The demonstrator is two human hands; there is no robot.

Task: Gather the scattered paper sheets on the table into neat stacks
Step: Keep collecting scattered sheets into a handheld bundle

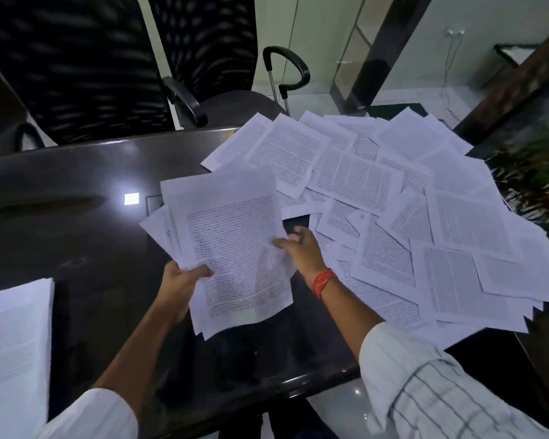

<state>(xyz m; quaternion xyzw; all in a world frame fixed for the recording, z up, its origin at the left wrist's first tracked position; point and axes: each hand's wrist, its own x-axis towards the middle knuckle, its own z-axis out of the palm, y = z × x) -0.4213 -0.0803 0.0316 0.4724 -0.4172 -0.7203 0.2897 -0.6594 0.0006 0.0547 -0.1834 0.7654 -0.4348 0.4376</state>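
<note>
Between my hands, above the dark glossy table [76, 236], I hold a loose bundle of printed sheets [232, 248]. My left hand [181, 280] grips its lower left edge, thumb on top. My right hand [301, 248], with a red thread band on the wrist, pinches the bundle's right edge. Many scattered printed sheets [393, 210] lie overlapping across the right half of the table, just right of my right hand. A squared-up stack of paper [13, 343] rests at the table's near left.
Two black mesh office chairs [86, 68] stand behind the table's far edge, one armrest [187, 103] close to it. A green plant [539, 172] sits at the right. The table's near edge curves below my arms.
</note>
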